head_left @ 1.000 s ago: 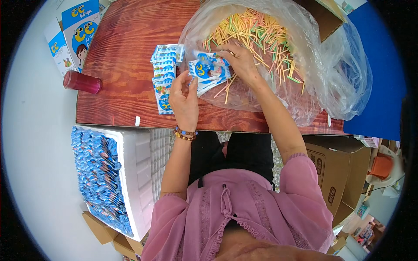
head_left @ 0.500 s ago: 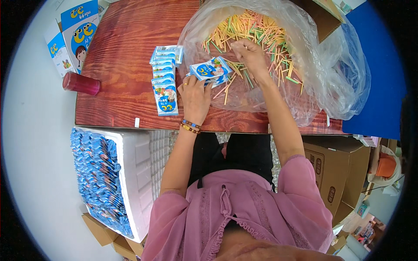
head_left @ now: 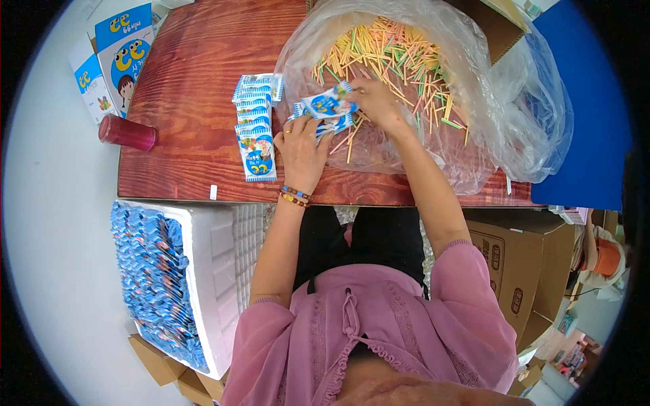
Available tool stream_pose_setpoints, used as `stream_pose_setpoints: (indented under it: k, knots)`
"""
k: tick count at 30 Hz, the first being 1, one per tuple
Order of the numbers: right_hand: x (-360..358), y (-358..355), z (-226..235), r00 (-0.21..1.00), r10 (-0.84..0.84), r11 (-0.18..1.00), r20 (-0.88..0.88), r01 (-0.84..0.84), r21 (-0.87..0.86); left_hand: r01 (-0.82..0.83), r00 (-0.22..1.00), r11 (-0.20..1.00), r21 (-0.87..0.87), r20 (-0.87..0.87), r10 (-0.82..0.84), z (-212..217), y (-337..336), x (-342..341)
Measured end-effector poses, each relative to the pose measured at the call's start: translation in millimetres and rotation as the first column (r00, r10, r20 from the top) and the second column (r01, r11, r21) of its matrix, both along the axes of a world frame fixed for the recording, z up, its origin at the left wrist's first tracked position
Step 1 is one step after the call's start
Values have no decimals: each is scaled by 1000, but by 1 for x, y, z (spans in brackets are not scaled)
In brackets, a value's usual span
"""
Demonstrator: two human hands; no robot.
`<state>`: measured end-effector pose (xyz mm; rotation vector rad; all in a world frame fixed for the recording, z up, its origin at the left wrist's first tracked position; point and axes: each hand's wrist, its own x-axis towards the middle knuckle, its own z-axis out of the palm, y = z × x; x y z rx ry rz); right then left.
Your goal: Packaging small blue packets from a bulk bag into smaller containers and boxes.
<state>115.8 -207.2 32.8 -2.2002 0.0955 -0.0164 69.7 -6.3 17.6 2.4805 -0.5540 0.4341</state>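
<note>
the left hand lies palm down at the near-left side of two blue-and-white packets, its fingers bent and laid against their lower-left ends; whether they pinch the film or only press on it, i cannot tell. the upper packet sits askew over the lower packet, its long axis slanting from near the left fingers up and away to the right. that far-right end meets the right hand, whose fingers are bunched together and look closed on its edge (any stick tucked inside that grip would be hidden). so the packet bridges the gap between the hands: left at its near end, right at its far end, with the right one nearer the loose pastel sticks, which are heaped beyond it on a clear plastic bag spread over the wooden desk. both packets rest by the near-left part of that bag. to their left, just beside the left hand, an overlapping row of packets runs away from the desk's near edge
</note>
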Motion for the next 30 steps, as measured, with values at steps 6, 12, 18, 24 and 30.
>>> stream_pose_setpoints:
  k: [6,12,18,24,30]
  knots:
    - [-16,-25,-5,981,-116,893,153,36,449,32,996,985,-169,-77,-45,9,4,2]
    - [-57,14,28,949,-45,763,313,-169,623,-95,847,436,-895,-303,-437,37,-5,0]
    - [-71,13,41,964,82,787,253,-218,576,-295,831,152,-944,-331,-446,41,-12,-18]
    - [-75,16,32,963,139,812,229,-244,530,-285,880,144,-948,-318,-353,27,-8,-27]
    - [-75,24,32,967,111,779,231,-229,583,-302,869,131,-944,-329,-369,26,-7,-30]
